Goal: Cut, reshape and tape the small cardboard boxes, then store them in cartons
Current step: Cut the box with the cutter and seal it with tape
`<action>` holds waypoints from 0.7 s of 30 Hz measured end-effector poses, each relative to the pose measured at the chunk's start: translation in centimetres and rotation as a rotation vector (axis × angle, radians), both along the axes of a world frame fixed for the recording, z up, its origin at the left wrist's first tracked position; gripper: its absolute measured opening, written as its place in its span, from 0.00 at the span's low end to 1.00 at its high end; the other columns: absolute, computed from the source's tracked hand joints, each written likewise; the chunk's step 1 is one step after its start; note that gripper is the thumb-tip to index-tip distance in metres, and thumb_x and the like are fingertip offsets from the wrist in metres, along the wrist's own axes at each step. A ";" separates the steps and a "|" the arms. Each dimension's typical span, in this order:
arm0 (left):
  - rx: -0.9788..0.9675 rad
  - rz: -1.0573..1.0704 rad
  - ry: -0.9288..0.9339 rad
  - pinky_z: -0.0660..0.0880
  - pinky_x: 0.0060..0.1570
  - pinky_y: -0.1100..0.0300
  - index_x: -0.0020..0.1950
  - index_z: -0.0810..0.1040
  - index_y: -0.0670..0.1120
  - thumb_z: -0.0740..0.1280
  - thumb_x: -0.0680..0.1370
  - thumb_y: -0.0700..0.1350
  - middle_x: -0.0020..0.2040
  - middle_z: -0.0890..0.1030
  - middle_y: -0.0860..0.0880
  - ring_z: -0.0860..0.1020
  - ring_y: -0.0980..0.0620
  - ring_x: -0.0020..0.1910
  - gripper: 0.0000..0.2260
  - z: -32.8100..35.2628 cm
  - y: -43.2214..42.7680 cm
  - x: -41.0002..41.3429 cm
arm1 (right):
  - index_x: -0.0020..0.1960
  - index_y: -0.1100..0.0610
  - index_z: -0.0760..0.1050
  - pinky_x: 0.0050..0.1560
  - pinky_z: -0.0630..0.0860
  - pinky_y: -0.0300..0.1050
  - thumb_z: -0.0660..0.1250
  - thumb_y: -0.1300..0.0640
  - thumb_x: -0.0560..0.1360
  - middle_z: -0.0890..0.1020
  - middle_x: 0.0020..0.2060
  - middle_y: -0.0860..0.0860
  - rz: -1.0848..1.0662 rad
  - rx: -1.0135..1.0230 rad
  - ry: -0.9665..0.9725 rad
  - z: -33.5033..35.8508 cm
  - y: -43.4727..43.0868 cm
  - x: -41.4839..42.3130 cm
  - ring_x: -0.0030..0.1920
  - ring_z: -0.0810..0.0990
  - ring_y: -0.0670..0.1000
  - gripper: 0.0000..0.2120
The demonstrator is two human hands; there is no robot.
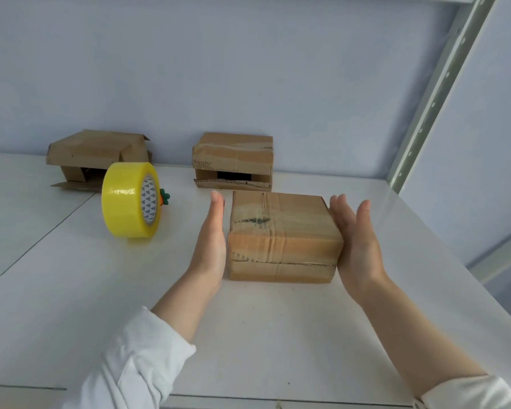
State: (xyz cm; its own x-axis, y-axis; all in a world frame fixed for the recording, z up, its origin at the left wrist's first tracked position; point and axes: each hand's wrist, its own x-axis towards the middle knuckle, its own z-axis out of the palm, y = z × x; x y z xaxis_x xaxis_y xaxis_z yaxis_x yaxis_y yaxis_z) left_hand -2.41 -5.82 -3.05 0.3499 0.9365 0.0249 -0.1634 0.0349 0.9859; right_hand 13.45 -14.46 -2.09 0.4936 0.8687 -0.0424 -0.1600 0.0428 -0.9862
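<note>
A small taped cardboard box (282,234) sits on the white table (248,335) in the middle of the view. My left hand (211,243) stands flat, fingers straight, right beside the box's left side. On the box's right side my right hand (356,240) lies flat with straight fingers against it. A yellow roll of tape (130,200) stands on edge to the left. Behind the roll pokes out a small orange carrot-shaped thing (164,198).
Two more cardboard boxes stand against the back wall: one with loose open flaps (98,156) at the left, one with an open front (233,160) just behind the taped box. A metal shelf post (434,93) rises at the right. The table's right edge slants away.
</note>
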 end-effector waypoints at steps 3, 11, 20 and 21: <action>-0.082 0.027 -0.019 0.60 0.70 0.56 0.75 0.58 0.55 0.49 0.70 0.69 0.72 0.64 0.57 0.64 0.56 0.71 0.36 -0.5 0.3 -0.3 | 0.62 0.41 0.71 0.66 0.62 0.40 0.45 0.37 0.78 0.76 0.56 0.30 0.002 -0.015 -0.008 -0.9 -0.5 -0.2 0.58 0.73 0.34 0.22; -0.246 -0.082 -0.031 0.65 0.67 0.45 0.73 0.62 0.57 0.66 0.70 0.62 0.69 0.71 0.52 0.69 0.50 0.68 0.33 0.3 -0.3 0.8 | 0.72 0.38 0.60 0.74 0.57 0.51 0.67 0.35 0.59 0.68 0.69 0.39 0.118 -0.027 -0.064 -0.7 -1.0 0.1 0.69 0.67 0.43 0.42; 0.026 -0.199 -0.174 0.73 0.58 0.53 0.67 0.70 0.58 0.65 0.71 0.47 0.59 0.79 0.55 0.75 0.53 0.62 0.23 1.7 -3.7 1.0 | 0.63 0.42 0.72 0.43 0.74 0.39 0.60 0.54 0.76 0.83 0.48 0.39 0.020 0.111 0.050 0.8 -4.7 2.0 0.46 0.81 0.40 0.16; 0.047 -0.234 -0.175 0.73 0.57 0.54 0.66 0.71 0.58 0.63 0.71 0.48 0.59 0.80 0.55 0.75 0.53 0.62 0.23 1.7 -4.0 1.0 | 0.63 0.42 0.72 0.42 0.74 0.40 0.63 0.54 0.73 0.83 0.48 0.40 0.012 0.111 0.060 1.0 -5.4 2.0 0.46 0.82 0.42 0.19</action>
